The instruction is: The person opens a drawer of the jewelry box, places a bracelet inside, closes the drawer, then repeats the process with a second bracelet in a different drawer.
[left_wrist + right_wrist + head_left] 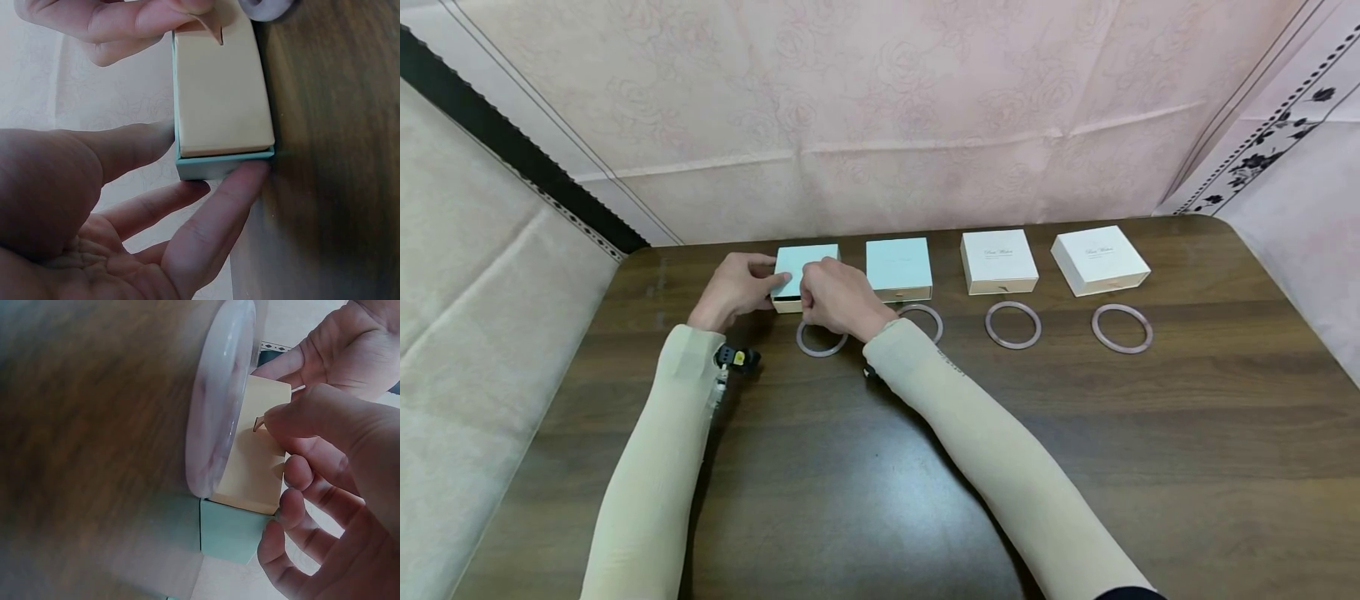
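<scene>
The leftmost teal drawer box (797,257) stands near the table's back edge, its cream front (219,94) facing forward. My left hand (733,290) holds the box at its left end, thumb on top and fingers against the side. From the front, my right hand (841,296) pinches the small tan pull tab (258,424) on the drawer face. In the head view a dark line shows between the teal sleeve and the cream front. A pale lilac bangle (822,353) lies on the table just before this box, partly covered by the right hand.
A second teal box (898,262) and two white boxes (998,254) (1101,258) stand to the right in a row. Before them lie three more bangles (937,323) (1012,345) (1122,350). Patterned cloth (880,100) hangs behind the brown table (865,467).
</scene>
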Action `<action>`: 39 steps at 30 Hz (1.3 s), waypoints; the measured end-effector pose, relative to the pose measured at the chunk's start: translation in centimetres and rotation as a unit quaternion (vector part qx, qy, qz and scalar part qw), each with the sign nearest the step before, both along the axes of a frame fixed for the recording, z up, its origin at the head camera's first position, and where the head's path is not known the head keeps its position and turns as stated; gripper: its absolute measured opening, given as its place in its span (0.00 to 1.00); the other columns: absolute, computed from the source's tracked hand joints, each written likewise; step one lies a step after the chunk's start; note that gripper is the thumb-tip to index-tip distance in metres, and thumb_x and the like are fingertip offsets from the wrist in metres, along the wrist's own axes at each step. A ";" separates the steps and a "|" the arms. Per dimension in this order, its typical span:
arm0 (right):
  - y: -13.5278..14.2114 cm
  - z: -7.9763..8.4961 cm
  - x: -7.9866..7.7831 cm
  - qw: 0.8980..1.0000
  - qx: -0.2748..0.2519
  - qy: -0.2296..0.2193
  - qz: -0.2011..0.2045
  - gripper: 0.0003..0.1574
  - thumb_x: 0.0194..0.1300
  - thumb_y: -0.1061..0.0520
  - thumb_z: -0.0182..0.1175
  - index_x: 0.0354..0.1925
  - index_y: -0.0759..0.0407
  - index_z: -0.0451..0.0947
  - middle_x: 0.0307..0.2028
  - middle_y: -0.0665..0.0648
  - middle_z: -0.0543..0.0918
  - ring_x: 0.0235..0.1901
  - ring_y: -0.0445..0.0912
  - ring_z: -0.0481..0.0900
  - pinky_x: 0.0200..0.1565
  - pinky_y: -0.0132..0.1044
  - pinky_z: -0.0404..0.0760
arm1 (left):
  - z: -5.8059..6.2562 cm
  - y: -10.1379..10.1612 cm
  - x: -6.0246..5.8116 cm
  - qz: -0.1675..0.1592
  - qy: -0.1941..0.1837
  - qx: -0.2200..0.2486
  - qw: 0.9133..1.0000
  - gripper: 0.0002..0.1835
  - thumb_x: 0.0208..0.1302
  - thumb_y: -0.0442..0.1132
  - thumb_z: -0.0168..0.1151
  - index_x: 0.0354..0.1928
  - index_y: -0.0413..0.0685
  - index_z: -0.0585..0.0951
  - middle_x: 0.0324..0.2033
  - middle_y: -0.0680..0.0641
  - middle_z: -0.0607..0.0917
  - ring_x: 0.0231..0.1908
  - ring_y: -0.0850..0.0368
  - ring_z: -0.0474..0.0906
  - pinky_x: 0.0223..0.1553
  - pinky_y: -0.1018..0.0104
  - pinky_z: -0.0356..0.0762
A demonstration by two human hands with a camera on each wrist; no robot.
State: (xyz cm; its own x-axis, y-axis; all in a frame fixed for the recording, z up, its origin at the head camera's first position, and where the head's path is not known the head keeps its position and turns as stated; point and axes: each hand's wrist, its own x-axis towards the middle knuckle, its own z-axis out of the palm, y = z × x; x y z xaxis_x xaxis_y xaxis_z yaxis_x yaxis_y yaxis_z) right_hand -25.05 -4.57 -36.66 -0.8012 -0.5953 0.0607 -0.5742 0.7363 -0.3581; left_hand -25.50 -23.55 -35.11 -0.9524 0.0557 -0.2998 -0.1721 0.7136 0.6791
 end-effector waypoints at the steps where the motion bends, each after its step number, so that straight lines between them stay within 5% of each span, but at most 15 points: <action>1: 0.0 0.0 0.0 1.000 0.000 0.001 0.000 0.09 0.64 0.59 0.64 0.27 0.49 0.86 0.35 0.46 0.81 0.40 0.41 0.76 0.40 0.33 0.80 | 0.0 0.0 0.0 0.000 0.000 0.000 1.000 0.34 0.76 0.49 0.58 0.76 0.42 0.65 0.64 0.34 0.75 0.47 0.41 0.88 0.57 0.45 0.81; 39: 0.1 0.1 0.1 0.999 -0.018 -0.017 0.022 0.11 0.62 0.59 0.66 0.24 0.47 0.81 0.29 0.45 0.82 0.33 0.40 0.79 0.35 0.35 0.80 | -0.2 -0.2 0.0 -0.008 0.011 -0.005 1.000 0.33 0.76 0.50 0.58 0.76 0.42 0.66 0.64 0.34 0.76 0.47 0.41 0.87 0.57 0.45 0.81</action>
State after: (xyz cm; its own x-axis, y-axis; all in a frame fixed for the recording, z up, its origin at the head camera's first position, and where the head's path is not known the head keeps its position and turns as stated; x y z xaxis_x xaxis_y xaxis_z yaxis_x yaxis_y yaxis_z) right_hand -24.98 -4.49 -36.59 -0.7762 -0.6280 0.0554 -0.5928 0.6972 -0.4031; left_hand -25.49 -23.72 -35.35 -0.9580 0.0691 -0.2784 -0.1443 0.7227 0.6760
